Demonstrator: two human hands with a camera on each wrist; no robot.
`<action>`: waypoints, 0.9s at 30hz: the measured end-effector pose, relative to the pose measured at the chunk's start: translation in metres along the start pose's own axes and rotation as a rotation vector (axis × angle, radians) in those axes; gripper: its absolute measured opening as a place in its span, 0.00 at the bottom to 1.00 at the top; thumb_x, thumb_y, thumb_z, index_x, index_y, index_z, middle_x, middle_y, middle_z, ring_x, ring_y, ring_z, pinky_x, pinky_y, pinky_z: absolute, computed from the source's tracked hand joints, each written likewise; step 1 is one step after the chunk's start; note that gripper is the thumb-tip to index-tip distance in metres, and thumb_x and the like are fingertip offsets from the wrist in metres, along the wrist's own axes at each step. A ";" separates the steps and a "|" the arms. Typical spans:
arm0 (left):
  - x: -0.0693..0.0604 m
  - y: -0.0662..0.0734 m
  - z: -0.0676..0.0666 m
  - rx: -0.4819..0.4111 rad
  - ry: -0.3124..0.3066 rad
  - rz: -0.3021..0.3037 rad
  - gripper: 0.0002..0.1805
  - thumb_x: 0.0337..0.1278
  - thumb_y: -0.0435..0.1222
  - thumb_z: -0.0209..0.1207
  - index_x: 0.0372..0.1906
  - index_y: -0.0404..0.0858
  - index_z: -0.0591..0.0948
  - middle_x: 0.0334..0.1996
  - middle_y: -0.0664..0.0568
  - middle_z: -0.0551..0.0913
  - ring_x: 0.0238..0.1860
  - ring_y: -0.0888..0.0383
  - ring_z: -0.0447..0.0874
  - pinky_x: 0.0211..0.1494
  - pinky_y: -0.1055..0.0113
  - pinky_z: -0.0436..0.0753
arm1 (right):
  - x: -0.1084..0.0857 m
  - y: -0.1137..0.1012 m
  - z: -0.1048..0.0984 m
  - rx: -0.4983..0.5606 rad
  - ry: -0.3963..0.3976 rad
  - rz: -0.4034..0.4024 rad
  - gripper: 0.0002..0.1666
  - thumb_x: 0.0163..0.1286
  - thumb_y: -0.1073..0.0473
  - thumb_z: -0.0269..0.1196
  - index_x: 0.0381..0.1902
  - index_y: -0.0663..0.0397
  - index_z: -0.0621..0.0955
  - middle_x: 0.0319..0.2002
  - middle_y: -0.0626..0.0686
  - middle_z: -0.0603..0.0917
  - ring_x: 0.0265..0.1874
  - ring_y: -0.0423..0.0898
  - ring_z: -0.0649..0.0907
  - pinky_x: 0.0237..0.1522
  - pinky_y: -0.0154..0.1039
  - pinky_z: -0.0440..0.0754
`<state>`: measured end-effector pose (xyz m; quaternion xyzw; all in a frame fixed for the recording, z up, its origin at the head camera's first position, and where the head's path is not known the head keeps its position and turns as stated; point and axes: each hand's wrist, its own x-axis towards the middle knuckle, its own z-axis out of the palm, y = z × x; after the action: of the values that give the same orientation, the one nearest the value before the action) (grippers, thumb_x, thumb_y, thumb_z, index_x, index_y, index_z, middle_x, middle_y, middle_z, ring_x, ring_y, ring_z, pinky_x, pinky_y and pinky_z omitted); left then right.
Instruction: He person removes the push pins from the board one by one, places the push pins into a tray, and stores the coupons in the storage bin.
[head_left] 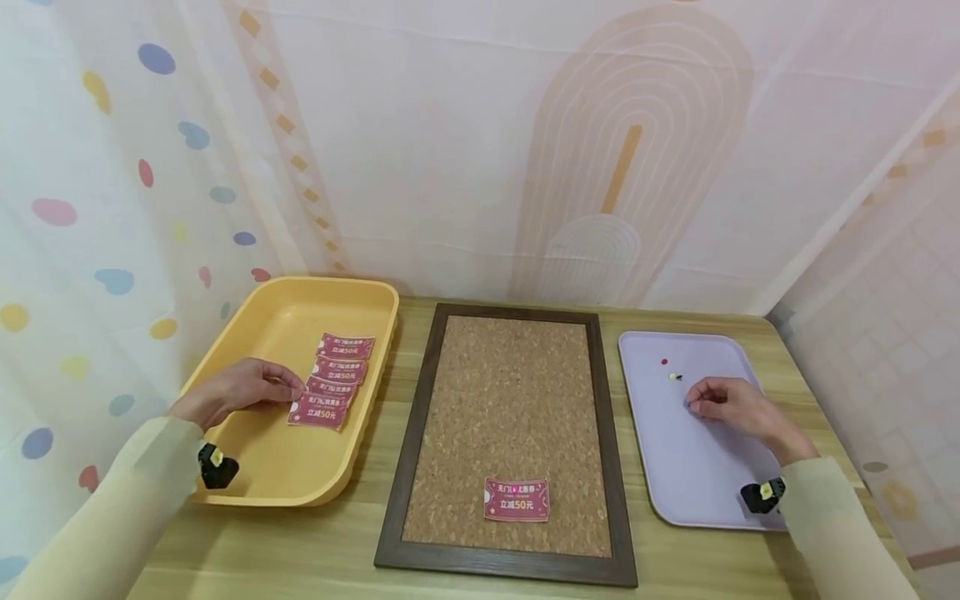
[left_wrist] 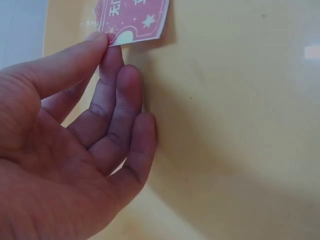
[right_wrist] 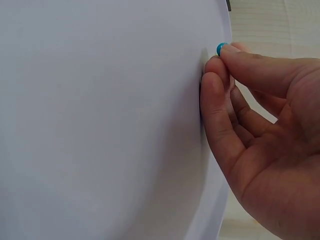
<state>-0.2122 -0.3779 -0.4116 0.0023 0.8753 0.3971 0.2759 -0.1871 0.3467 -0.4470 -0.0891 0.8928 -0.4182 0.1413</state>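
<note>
In the yellow tray (head_left: 277, 483), my left hand (head_left: 243, 387) pinches the left corner of a dark pink paper coupon (left_wrist: 137, 20) between thumb and forefinger. Further coupons (head_left: 345, 345) overlap in a column above it. Over the lilac tray (head_left: 697, 500), my right hand (head_left: 738, 408) holds a small blue round-headed pin (right_wrist: 221, 49) between thumb and fingertips; its point is hidden. A red pin (head_left: 664, 362) and a pale yellow pin (head_left: 672, 377) lie in that tray near my fingers.
A dark-framed cork board (head_left: 517, 417) lies on the wooden table (head_left: 352, 542) between the trays. One coupon (head_left: 517, 505) sits near its bottom edge, with a pink spot like a pin head at its upper middle. Patterned curtains (head_left: 450, 150) stand behind and at both sides.
</note>
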 end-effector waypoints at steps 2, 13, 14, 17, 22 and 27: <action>0.001 -0.001 0.000 0.014 0.000 -0.002 0.15 0.70 0.35 0.63 0.51 0.25 0.84 0.39 0.53 0.87 0.37 0.58 0.79 0.41 0.66 0.82 | 0.000 0.000 0.000 -0.005 -0.010 0.006 0.06 0.73 0.70 0.63 0.44 0.70 0.82 0.37 0.54 0.82 0.34 0.40 0.77 0.37 0.31 0.81; -0.005 -0.003 -0.003 0.093 0.001 -0.022 0.23 0.69 0.42 0.65 0.56 0.27 0.84 0.46 0.49 0.89 0.42 0.56 0.82 0.45 0.66 0.84 | 0.002 0.000 0.001 -0.091 -0.002 -0.036 0.08 0.72 0.66 0.66 0.45 0.66 0.86 0.43 0.56 0.86 0.40 0.40 0.77 0.41 0.29 0.77; -0.008 -0.004 -0.003 0.097 0.005 -0.019 0.23 0.70 0.42 0.65 0.58 0.26 0.83 0.48 0.47 0.88 0.44 0.55 0.82 0.47 0.65 0.84 | 0.002 -0.001 0.001 -0.096 -0.001 -0.040 0.08 0.72 0.65 0.66 0.45 0.65 0.86 0.44 0.56 0.86 0.40 0.41 0.77 0.42 0.29 0.77; -0.015 -0.002 -0.004 0.099 0.021 0.009 0.26 0.73 0.42 0.61 0.63 0.25 0.79 0.55 0.41 0.85 0.49 0.52 0.82 0.52 0.58 0.84 | 0.001 -0.003 0.001 -0.098 0.003 -0.045 0.09 0.73 0.65 0.65 0.47 0.65 0.86 0.44 0.56 0.86 0.40 0.42 0.77 0.41 0.30 0.77; -0.023 0.022 0.000 0.127 0.084 0.112 0.27 0.77 0.43 0.57 0.66 0.24 0.75 0.61 0.34 0.79 0.56 0.46 0.79 0.56 0.55 0.82 | -0.005 -0.008 0.001 -0.061 0.024 -0.033 0.10 0.75 0.66 0.62 0.48 0.69 0.84 0.39 0.54 0.83 0.35 0.41 0.77 0.35 0.33 0.78; -0.034 0.053 0.010 0.176 0.198 0.196 0.25 0.78 0.46 0.56 0.64 0.30 0.79 0.60 0.38 0.81 0.57 0.49 0.79 0.53 0.67 0.79 | -0.010 -0.018 0.005 -0.065 0.084 -0.091 0.10 0.76 0.67 0.60 0.48 0.70 0.83 0.39 0.55 0.84 0.34 0.38 0.77 0.36 0.31 0.77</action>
<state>-0.1901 -0.3425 -0.3640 0.0728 0.9252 0.3422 0.1467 -0.1752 0.3342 -0.4341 -0.1167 0.9060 -0.3986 0.0813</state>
